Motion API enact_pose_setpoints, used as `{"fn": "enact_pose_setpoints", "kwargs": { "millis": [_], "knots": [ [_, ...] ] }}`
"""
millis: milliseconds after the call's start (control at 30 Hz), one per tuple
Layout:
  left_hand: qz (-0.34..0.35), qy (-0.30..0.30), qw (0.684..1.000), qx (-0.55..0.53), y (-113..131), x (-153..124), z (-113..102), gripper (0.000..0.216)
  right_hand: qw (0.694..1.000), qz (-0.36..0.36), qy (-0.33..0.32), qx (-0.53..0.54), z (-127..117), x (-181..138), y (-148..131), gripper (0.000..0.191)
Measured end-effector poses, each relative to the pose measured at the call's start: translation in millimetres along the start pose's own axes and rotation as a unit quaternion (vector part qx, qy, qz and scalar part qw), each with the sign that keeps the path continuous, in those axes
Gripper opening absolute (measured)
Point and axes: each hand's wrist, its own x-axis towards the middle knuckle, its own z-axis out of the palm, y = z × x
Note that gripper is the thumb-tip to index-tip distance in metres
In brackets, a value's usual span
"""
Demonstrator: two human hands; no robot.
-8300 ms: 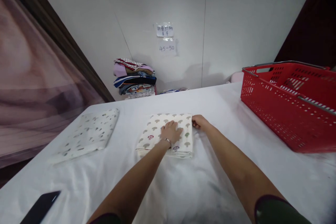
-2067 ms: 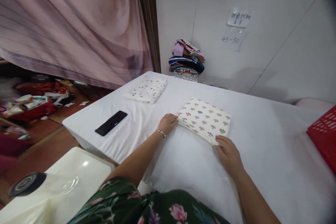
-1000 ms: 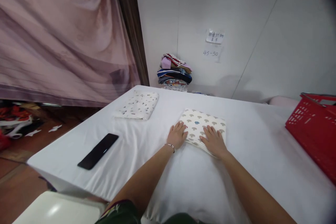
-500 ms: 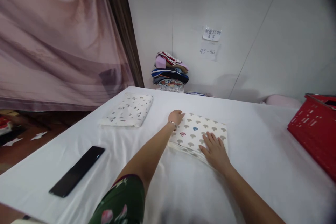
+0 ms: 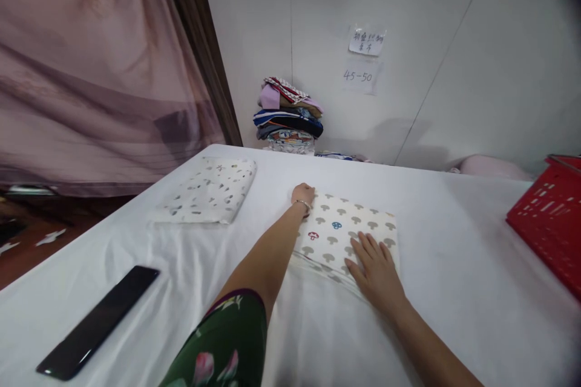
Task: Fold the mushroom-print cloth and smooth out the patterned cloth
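Observation:
A folded white cloth with a mushroom print lies in front of me on the white-covered table. Most of its mushrooms are grey-brown, with one blue and one red. At the cloth's far left corner is my left hand, its fingers curled in on the edge; the fingertips are partly hidden. My right hand rests flat on the near right part of the same cloth, fingers stretched out. Further left lies another folded white cloth, printed with small grey shapes.
A black phone-like slab lies at the table's near left. A red plastic basket stands on the right. Behind the table's far edge rises a pile of folded fabrics against the wall. A pink curtain hangs at the left.
My left hand's fingers have curled in more at the cloth's corner. My right hand stays flat on the cloth. The camera view has shifted slightly.

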Motion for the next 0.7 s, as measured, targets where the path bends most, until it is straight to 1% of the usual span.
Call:
{"fn": "enact_pose_setpoints", "kwargs": {
  "millis": [133,200,267,333,400,467,500,533,567,633,700],
  "knots": [
    [-0.006,0.040,0.999,0.031,-13.5,2.4,-24.7,0.018,1.000,-0.003,0.004,0.000,0.1,-0.6,0.3,0.052],
    [0.015,0.053,0.998,0.036,-12.6,-0.4,-35.2,0.024,1.000,-0.002,0.003,0.000,-0.1,-0.1,0.1,0.052],
    [0.055,0.058,0.996,0.037,-5.3,-8.1,-38.9,0.031,1.000,0.001,0.001,0.001,0.1,0.6,-0.1,0.052],
    [0.107,0.053,0.992,0.031,4.0,-21.6,-34.2,0.032,1.000,0.003,0.001,0.006,1.2,0.8,0.1,0.052],
    [0.193,0.017,0.980,0.049,9.8,-39.6,-23.6,0.031,1.000,0.005,0.000,0.012,2.6,0.1,1.0,0.052],
    [0.295,-0.048,0.948,0.110,9.6,-57.8,-11.5,0.040,1.000,0.009,-0.008,0.023,2.7,-0.9,2.6,0.051],
    [0.325,-0.075,0.931,0.146,7.6,-65.5,-6.3,0.048,0.999,0.011,-0.018,0.030,1.4,-0.7,3.4,0.052],
    [0.341,-0.095,0.918,0.179,5.0,-71.8,-2.3,0.055,0.999,0.013,-0.034,0.040,-1.1,0.5,4.1,0.052],
    [0.341,-0.105,0.912,0.204,2.4,-76.3,0.5,0.059,0.997,0.015,-0.055,0.051,-4.9,3.1,4.6,0.052],
    [0.332,-0.106,0.909,0.229,-1.8,-80.4,2.8,0.062,0.993,0.021,-0.094,0.074,-15.4,13.5,5.5,0.053],
    [0.333,-0.099,0.907,0.237,-3.9,-79.8,2.6,0.062,0.992,0.026,-0.092,0.082,-25.7,30.2,7.5,0.055]
  ]
}}
